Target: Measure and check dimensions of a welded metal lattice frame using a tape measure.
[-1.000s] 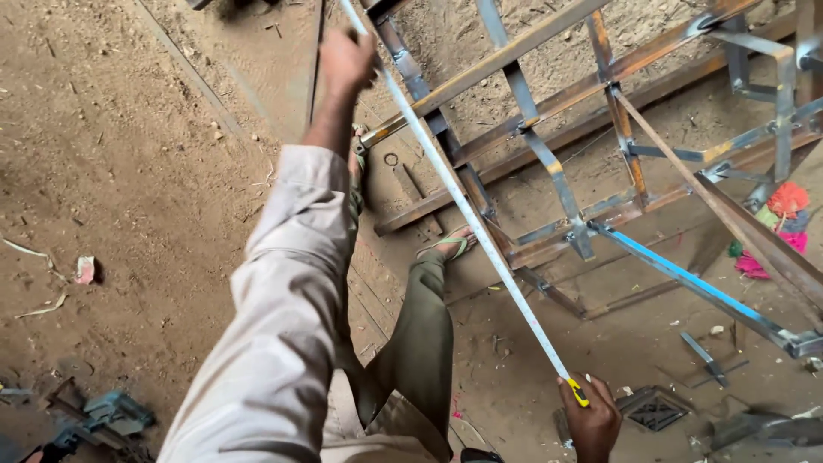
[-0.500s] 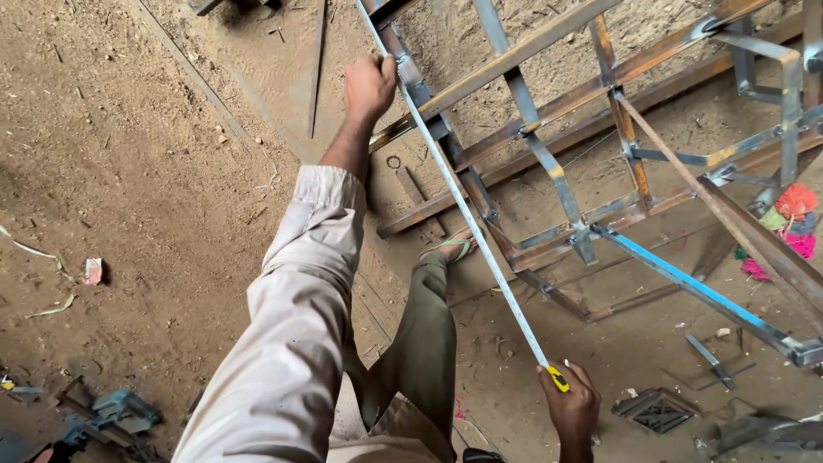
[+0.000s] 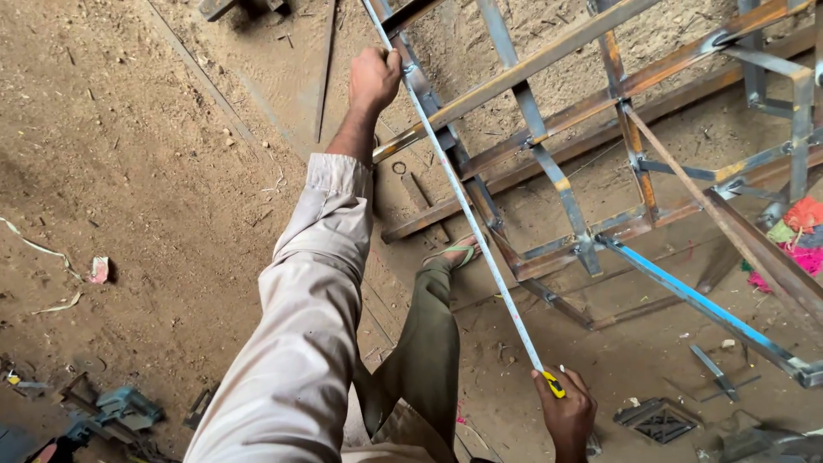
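- Setting: bare dirt floor (image 3: 154, 171) of an open workshop, strewn with scraps and wire offcuts; a rusty welded steel frame (image 3: 549, 171) of flat bars and angle stock fills the upper right.
- Left hand (image 3: 375, 79): arm fully extended, fingers clenched around the far part of the tape measure blade (image 3: 467, 206), pressing it against a frame member near the top of the view.
- Right hand (image 3: 566, 411): closed around the tape measure case (image 3: 554, 383), yellow and black, low in the view near the person's body. The blade runs taut and diagonal between the two hands, lying along a bar of the frame.
- Technique note (judgement): a reliable reading needs the blade straight, flat to the bar and free of sag; the far end should sit flush on the reference edge, and the case end should be held steady at the mark.
- Person's leg in olive trousers and a foot in a green-strapped sandal (image 3: 454, 254) sit just beside the frame's lower rail.
- One bar of the frame is painted blue (image 3: 686, 296).
- Packaging and signs: no legible labels seen. A small pink-and-white wrapper scrap (image 3: 99, 269) lies at left; bright pink and orange rags or wrappers (image 3: 793, 231) lie at the right edge.
- A blue power tool (image 3: 129, 407) rests lower left; a square metal grate (image 3: 656, 420) lies lower right.
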